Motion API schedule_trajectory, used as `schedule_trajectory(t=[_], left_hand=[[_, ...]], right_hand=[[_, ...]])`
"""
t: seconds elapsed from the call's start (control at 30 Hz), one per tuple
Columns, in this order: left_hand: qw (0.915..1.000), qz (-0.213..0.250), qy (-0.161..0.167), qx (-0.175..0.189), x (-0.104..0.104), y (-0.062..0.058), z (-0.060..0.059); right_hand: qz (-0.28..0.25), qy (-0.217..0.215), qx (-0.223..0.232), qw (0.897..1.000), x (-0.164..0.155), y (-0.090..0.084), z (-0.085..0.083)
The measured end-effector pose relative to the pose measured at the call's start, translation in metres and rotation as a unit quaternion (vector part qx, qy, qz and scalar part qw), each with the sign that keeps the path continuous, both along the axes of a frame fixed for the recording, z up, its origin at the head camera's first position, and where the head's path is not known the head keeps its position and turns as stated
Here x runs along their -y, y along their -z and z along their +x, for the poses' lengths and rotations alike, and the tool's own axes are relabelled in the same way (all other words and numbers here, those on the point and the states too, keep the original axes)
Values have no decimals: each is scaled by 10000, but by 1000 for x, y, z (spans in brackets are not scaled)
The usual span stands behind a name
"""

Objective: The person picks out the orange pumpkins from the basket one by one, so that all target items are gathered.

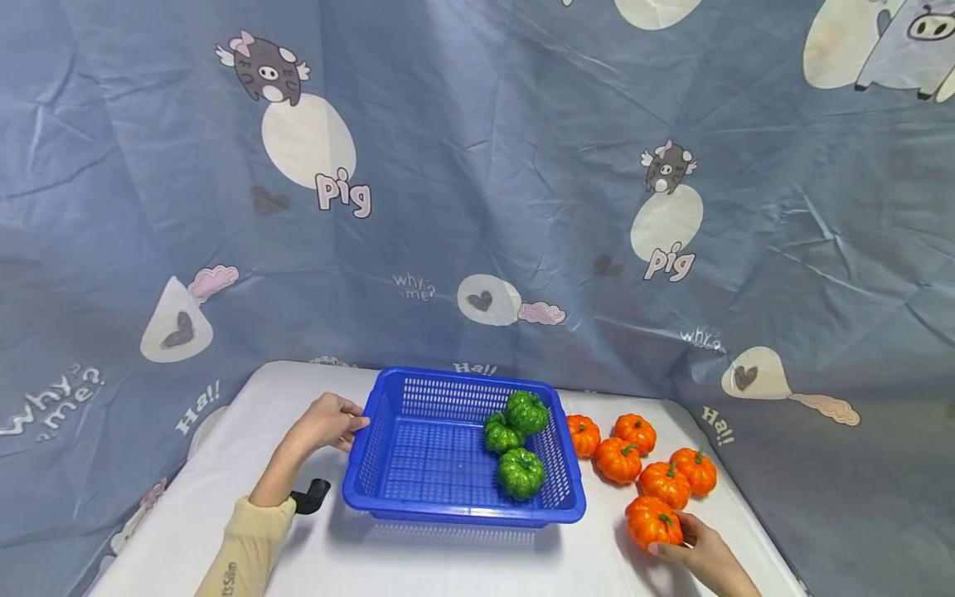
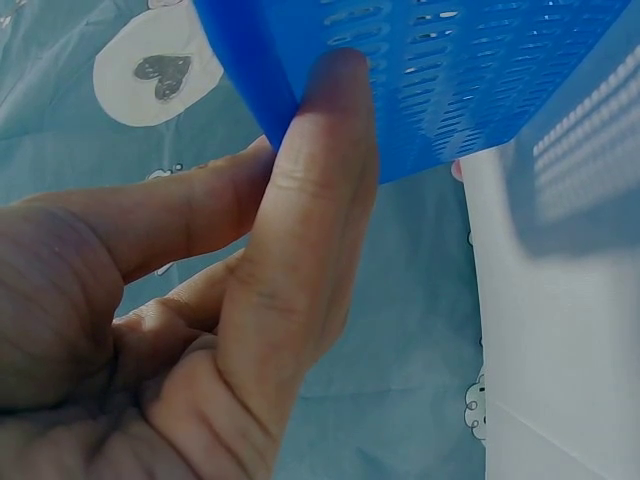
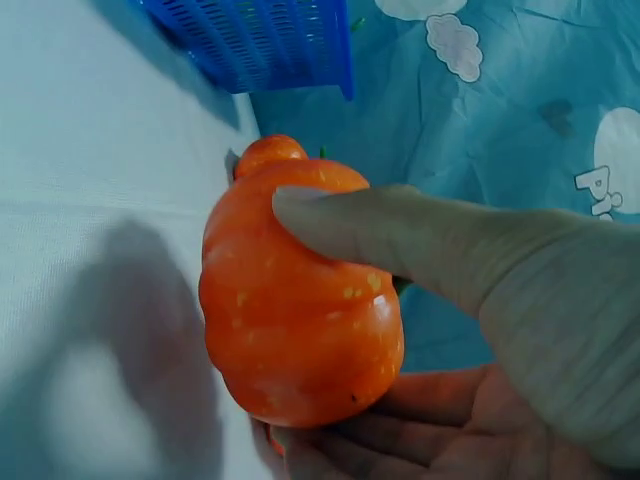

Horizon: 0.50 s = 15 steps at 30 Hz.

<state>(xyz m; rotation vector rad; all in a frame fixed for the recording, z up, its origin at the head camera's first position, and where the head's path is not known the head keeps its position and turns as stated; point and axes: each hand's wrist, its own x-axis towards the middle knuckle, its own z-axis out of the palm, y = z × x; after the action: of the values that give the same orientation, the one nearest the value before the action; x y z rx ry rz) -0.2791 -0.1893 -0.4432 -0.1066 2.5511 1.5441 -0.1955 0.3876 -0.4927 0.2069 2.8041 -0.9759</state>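
My left hand point(image 1: 329, 423) pinches the left rim of a blue plastic basket point(image 1: 440, 507), thumb on one side and fingers on the other, as the left wrist view shows close up. Inside the basket, toward its right end, sit three green pumpkins point(image 1: 521, 473). At the front right, my right hand point(image 1: 705, 554) grips an orange pumpkin point(image 1: 654, 522) with the thumb across one side and the fingers around the other. In the right wrist view this pumpkin point(image 3: 300, 300) fills the middle and casts a shadow on the white cloth.
Several other orange pumpkins point(image 1: 618, 460) stand in a group right of the basket, one close against its right wall. White cloth point(image 1: 418, 564) covers the table. A blue patterned curtain point(image 1: 462, 207) rises behind and at both sides. A black strap piece point(image 1: 312, 496) shows at the left wrist.
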Motion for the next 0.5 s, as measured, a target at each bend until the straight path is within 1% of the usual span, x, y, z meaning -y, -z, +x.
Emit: schedule_trajectory(t=[0.07,0.2,0.23,0.33,0.5], left_hand=[[10000,0,37,-15,0,0,0],[10000,-9,4,0,0,0,-2],[10000,-8,37,-16,0,0,-2],[10000,44,-49,24,-1,0,-2],[10000,47,-76,45,-1,0,0]], right_hand=[[37,48,-117,9999,0,2,-1],[189,121,-372,9991,4,4,-3],[231,161,-387,9989,5,5,-3],[384,292,-356,9982,10,8,-4],[480,471,-356,9971,18,12,-7]])
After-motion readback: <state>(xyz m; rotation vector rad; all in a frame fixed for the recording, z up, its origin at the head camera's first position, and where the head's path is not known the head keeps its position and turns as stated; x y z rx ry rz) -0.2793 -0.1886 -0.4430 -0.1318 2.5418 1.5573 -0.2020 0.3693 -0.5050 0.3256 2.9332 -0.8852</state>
